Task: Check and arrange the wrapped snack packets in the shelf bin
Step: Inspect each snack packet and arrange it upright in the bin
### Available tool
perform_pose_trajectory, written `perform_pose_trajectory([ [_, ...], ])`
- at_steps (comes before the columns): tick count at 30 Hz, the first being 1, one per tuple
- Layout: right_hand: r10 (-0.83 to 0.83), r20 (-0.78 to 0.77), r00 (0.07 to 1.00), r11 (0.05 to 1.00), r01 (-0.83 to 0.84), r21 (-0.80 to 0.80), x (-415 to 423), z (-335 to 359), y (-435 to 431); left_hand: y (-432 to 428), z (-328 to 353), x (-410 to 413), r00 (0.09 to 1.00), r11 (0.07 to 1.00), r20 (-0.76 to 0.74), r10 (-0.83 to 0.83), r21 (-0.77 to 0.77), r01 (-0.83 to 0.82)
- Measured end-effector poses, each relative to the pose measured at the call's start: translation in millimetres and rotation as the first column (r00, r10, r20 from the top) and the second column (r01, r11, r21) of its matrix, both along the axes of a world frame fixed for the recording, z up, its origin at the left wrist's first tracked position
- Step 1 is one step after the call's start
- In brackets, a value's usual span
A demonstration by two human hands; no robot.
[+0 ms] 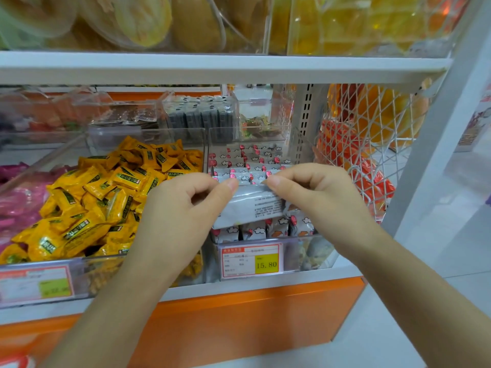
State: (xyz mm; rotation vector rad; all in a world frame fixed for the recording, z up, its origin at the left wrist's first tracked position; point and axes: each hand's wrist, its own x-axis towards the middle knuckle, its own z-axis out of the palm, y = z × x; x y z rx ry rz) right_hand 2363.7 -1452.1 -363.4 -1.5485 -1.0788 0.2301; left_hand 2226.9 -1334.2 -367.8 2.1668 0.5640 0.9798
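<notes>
both hands meet above the clear shelf bin [313, 251]: the left hand [186, 211] and right hand [316, 197] each pinch an upper corner of one white wrapped snack packet [249, 208], printed back toward the camera, held above upright rows of matching white packets [247, 160] in the bin. a price tag [251, 260] reads 15.80. yellow packets [106, 197] fill the bin to the left.
</notes>
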Motion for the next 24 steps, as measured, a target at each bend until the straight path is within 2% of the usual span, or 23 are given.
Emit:
perform_pose_trajectory([
  [9, -0.007, -0.041, 0.999, 0.997, 0.003, -0.076, 7.6, -1.6, 1.4, -1.5, -5.4, 2.4, 1.000, 0.997, -0.002, 0.007, 0.079, -0.007],
  [17, 0.040, -0.115, 0.993, 0.999, -0.042, -0.016, 10.7, -5.0, 0.8, -2.3, -4.0, 3.0, 1.000, 0.993, 0.011, 0.019, 0.119, -0.021],
  [20, 0.170, -0.189, 0.967, 0.985, -0.171, 0.011, 9.3, -3.8, -0.7, 0.8, -1.9, 2.9, 0.997, 0.997, 0.044, 0.057, 0.040, -0.058],
  [22, 0.220, -0.173, 0.960, 0.974, -0.226, -0.013, 8.8, -2.9, -1.5, 4.5, -1.3, 2.5, 0.996, 0.997, 0.046, 0.075, -0.018, -0.075],
  [24, 0.209, -0.135, 0.969, 0.977, -0.213, -0.018, 8.5, -4.1, 0.0, 7.7, -2.4, 2.9, 0.996, 0.995, 0.024, 0.080, -0.061, -0.078],
])
